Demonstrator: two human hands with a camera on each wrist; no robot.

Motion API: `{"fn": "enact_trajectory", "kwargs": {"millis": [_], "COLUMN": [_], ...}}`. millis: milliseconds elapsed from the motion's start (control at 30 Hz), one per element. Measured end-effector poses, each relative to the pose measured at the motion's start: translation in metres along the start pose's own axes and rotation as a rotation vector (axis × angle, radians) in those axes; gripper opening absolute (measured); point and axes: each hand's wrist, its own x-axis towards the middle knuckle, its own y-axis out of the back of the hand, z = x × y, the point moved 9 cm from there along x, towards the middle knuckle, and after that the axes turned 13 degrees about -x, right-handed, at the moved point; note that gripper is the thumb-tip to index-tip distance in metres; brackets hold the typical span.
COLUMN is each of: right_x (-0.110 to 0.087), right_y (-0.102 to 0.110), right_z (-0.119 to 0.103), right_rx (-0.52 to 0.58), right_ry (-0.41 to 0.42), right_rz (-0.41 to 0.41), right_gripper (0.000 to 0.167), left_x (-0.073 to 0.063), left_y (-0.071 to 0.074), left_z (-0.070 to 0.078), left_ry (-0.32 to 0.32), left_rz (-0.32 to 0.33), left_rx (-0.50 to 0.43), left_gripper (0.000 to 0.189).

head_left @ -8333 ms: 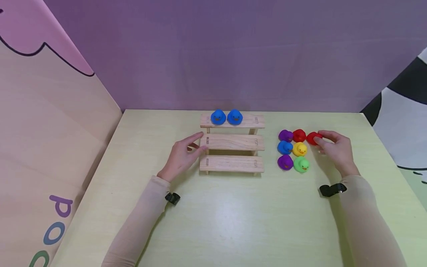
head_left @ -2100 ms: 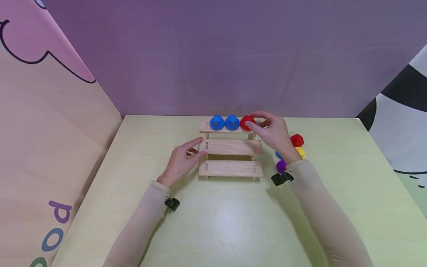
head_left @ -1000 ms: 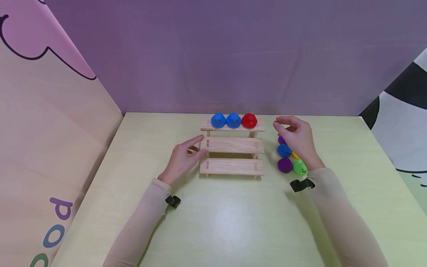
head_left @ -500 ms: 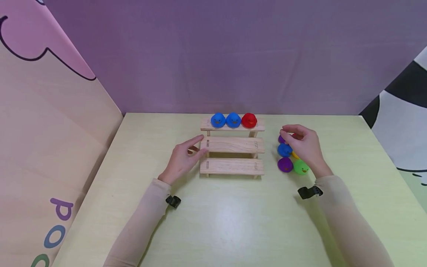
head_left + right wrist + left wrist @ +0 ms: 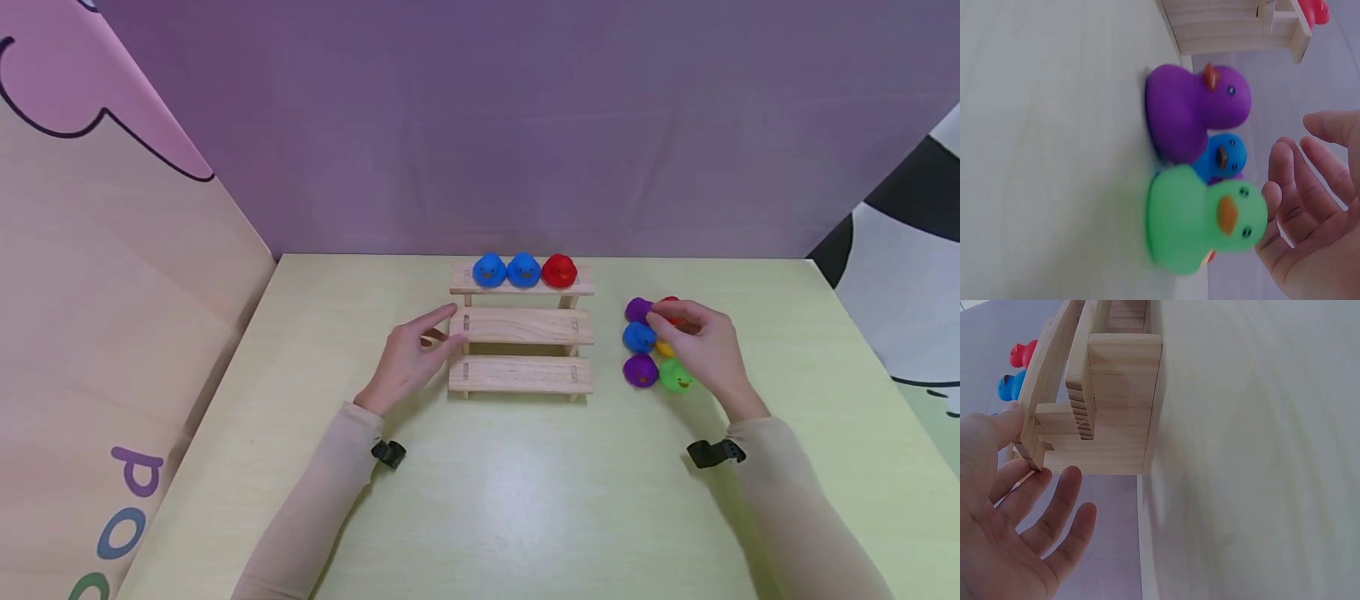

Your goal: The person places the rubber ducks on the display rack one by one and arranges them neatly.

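Note:
A three-step wooden stand (image 5: 521, 325) stands mid-table, with two blue rubber ducks (image 5: 490, 271) and a red rubber duck (image 5: 559, 271) in a row on its top step. My left hand (image 5: 408, 358) pinches the left end of the middle step, thumb above and a finger below in the left wrist view. Over the duck cluster hovers my right hand (image 5: 705, 346), fingers loosely bent and nothing gripped in the right wrist view. Beneath and beside it are purple ducks (image 5: 641, 371), a blue duck (image 5: 640, 337), a green duck (image 5: 1179, 219), and partly hidden yellow (image 5: 664, 349) and red ones.
The pale tabletop (image 5: 495, 500) carries the stand and the duck cluster to its right. A purple backdrop (image 5: 480, 125) rises behind the table's far edge. Printed panels (image 5: 112, 292) stand at both sides.
The red duck went from the cluster to the top step and was let go. My right hand then moved back right and down over the remaining ducks. My left hand stayed put.

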Motion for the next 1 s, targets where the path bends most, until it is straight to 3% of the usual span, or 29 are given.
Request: {"fn": "enact_trajectory", "kwargs": {"millis": [767,1000], "right_x": [-0.036,-0.046], "right_y": [0.02,0.021], "right_z": [0.05,0.062], "right_rx": [-0.053,-0.091], "right_ry": [-0.048,-0.049], "right_rz": [-0.032,-0.101], "right_gripper": [0.051,0.054], "left_x": [0.001,0.0], "left_y": [0.0,0.0], "left_z": [0.0,0.0], "left_ry": [-0.009,-0.01], "left_rz": [-0.009,0.001], "left_rx": [-0.007,-0.01], "left_gripper": [0.055,0.054]}}
